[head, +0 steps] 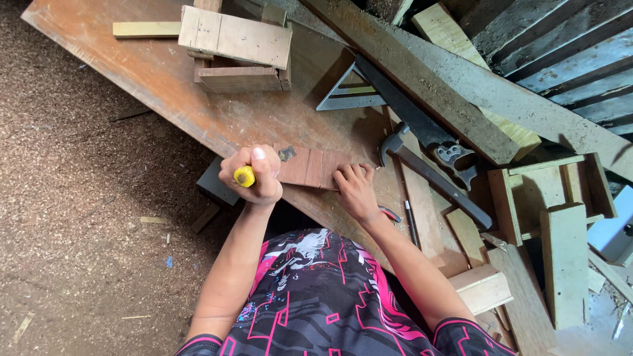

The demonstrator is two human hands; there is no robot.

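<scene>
Head view, looking down on a reddish-brown plywood tabletop [165, 79] in a woodshop.

Left hand [254, 177]: closed in a full fist around a yellow-handled tool [244, 176], handle end pointing up at the camera. Its metal tip [287, 153] sits on the left end of a small reddish wood piece [315, 168]. Tool reads as a chisel, though the blade is mostly hidden by the fist. The upright grip suggests downward pressure into the wood.

Right hand [356, 190]: open, fingers spread flat, pressing on the right end of the wood piece, apparently to keep it from sliding. It holds nothing.

The wood piece lies at the near edge of the tabletop, directly in front of the person, with faint lines across its face.

Relative to the wood piece:
- Just right: a claw hammer [432, 178], head towards the piece.
- Up and right: a grey triangular square [348, 92] and a handsaw [412, 115], within easy reach.
- Up and left: a small unfinished wooden box [239, 49].
- Far right: an open wooden frame [550, 194] and offcuts.
- Left and below: sawdust-covered floor [72, 198].

No packages, labels or signs are visible.
</scene>
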